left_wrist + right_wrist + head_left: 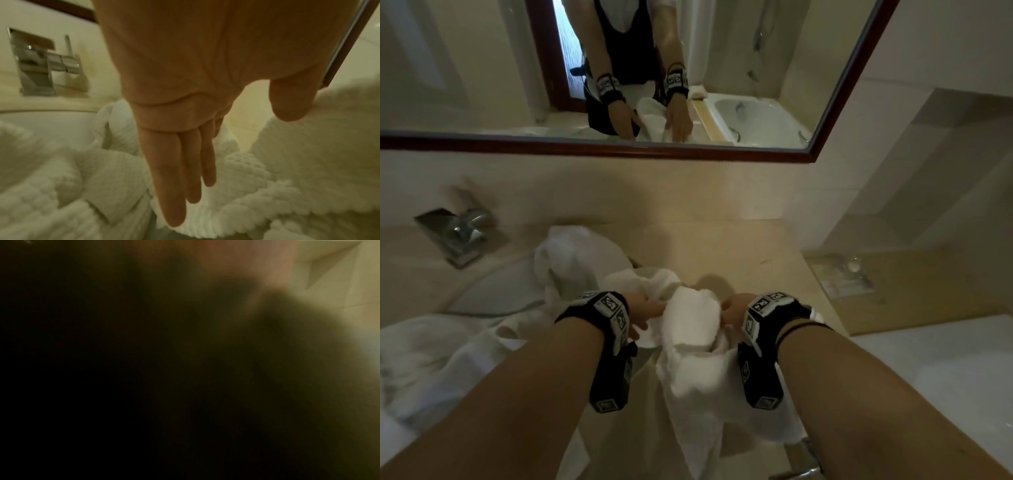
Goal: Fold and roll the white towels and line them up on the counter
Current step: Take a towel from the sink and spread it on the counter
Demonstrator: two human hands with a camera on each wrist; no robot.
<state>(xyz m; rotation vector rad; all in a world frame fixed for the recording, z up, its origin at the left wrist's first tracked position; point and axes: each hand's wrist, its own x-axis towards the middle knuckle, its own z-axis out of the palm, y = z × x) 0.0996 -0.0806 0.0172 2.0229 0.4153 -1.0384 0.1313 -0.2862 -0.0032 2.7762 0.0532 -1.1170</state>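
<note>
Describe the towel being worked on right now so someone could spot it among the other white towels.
Below the mirror, on the beige counter, it is the towel bunched between the left hand and right hand. Unlike the loose towels to the left, it trails over the counter's front edge.

Your left hand [185, 97] reaches out with straight fingers [170, 178] close together above the rumpled white towels [236, 203]. The tap [41, 65] sits off to its left.

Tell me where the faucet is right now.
In the head view the faucet sits at the far left of the counter, below the mirror and left of the crumpled towels.
</note>
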